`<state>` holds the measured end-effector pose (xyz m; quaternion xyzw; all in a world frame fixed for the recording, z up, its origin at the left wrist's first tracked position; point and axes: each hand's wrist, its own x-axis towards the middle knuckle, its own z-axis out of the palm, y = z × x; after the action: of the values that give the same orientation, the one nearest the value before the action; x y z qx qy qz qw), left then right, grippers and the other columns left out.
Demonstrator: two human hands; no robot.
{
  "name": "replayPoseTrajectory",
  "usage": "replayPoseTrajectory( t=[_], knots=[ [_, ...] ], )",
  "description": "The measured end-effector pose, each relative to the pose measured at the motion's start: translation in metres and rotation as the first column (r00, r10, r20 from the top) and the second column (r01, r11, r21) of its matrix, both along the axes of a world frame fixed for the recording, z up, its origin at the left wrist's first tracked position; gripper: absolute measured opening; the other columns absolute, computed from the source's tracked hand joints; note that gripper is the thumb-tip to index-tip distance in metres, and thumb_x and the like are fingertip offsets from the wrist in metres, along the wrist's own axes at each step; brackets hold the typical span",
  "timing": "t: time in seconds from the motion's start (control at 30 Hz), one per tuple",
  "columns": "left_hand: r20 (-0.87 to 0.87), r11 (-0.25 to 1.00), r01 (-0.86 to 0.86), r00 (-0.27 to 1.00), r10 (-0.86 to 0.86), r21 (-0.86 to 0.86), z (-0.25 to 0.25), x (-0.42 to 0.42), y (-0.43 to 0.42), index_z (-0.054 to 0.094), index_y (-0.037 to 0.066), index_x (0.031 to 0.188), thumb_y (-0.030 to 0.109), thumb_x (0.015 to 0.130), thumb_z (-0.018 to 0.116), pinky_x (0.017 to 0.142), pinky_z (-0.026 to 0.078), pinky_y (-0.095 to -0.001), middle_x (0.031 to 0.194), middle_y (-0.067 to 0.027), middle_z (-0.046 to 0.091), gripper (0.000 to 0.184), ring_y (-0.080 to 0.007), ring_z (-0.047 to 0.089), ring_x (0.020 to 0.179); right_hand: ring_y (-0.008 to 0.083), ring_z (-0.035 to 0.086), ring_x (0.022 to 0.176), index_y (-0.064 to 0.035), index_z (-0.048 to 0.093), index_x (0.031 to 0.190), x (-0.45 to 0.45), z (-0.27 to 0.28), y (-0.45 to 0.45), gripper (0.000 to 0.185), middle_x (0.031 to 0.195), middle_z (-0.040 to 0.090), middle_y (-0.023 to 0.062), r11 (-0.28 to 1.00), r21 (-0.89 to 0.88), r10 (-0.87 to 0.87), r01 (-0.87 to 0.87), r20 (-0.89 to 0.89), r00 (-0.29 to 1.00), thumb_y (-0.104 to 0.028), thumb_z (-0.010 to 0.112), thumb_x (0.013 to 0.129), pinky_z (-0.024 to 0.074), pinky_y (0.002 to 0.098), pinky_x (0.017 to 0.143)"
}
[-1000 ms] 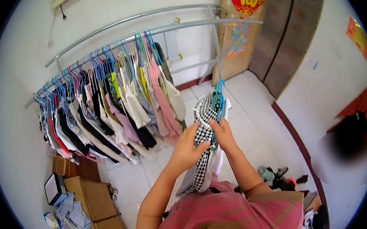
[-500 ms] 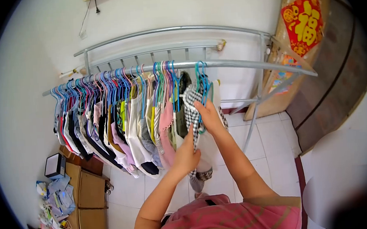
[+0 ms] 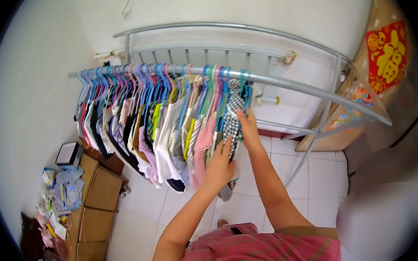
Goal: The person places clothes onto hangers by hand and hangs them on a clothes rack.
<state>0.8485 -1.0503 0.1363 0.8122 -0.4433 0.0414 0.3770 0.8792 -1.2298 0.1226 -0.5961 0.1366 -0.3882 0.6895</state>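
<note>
Many garments on coloured hangers hang from a metal rail (image 3: 282, 80). A black-and-white checked garment (image 3: 232, 111) hangs at the right end of the row. My right hand (image 3: 250, 130) holds its right edge, thumb in front, the other fingers partly hidden behind. Lower down, my left hand (image 3: 219, 168) lies against the front of the checked garment with its fingers stretched out. Just left of it hang a pink garment with a scalloped edge (image 3: 205, 139) and a striped one (image 3: 194, 137).
The rack's slanted leg (image 3: 301, 163) stands on the tiled floor (image 3: 242, 207) at right. A cardboard-coloured cabinet (image 3: 102, 187) at left carries a black-edged box (image 3: 69, 155) and clutter. A red paper decoration (image 3: 387, 58) hangs at far right.
The checked garment and its hangers have moved left against the row, closing the gap beside them. Both hands have followed. The camera view has shifted, too.
</note>
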Motion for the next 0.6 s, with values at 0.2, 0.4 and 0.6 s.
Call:
replayPoseTrajectory(
  t=[0.2,0.4,0.6],
  knots=[
    [-0.039,0.992,0.075,0.996,-0.080,-0.103,-0.005,-0.001,0.050,0.035,0.018,0.138,0.009,0.077,0.063,0.098,0.040,-0.0410,0.140,-0.0149,0.034,0.068,-0.0361,0.041,0.122,0.0231,0.043,0.107,0.0029,0.041,0.125,-0.013,-0.015,0.043,0.044,0.119,0.041,0.0151,0.691,-0.336,-0.640,0.640,0.128,0.758,-0.012,0.058,0.087,0.0393,0.0329,0.089],
    [-0.073,0.954,-0.121,0.992,0.104,-0.275,0.014,0.014,0.143,0.051,0.016,0.127,0.002,0.079,0.059,0.080,0.050,-0.0358,0.133,-0.0135,0.044,0.050,-0.0321,0.058,0.102,0.0267,0.042,0.107,0.0046,0.043,0.120,-0.022,0.010,0.171,0.035,0.115,0.043,0.0170,0.748,-0.503,-0.353,0.433,0.252,0.901,-0.006,0.051,0.087,0.0327,0.0387,0.096],
    [-0.182,0.852,-0.410,0.912,0.369,-0.326,0.017,0.032,0.258,0.053,0.012,0.122,-0.001,0.076,0.060,0.081,0.050,-0.0365,0.132,-0.0131,0.046,0.049,-0.0332,0.058,0.102,0.0243,0.050,0.094,0.0017,0.049,0.115,0.007,0.000,0.309,0.030,0.098,0.052,0.0129,0.714,-0.655,0.325,-0.248,-0.004,0.946,-0.004,0.052,0.086,0.0397,0.0361,0.088]
  ],
)
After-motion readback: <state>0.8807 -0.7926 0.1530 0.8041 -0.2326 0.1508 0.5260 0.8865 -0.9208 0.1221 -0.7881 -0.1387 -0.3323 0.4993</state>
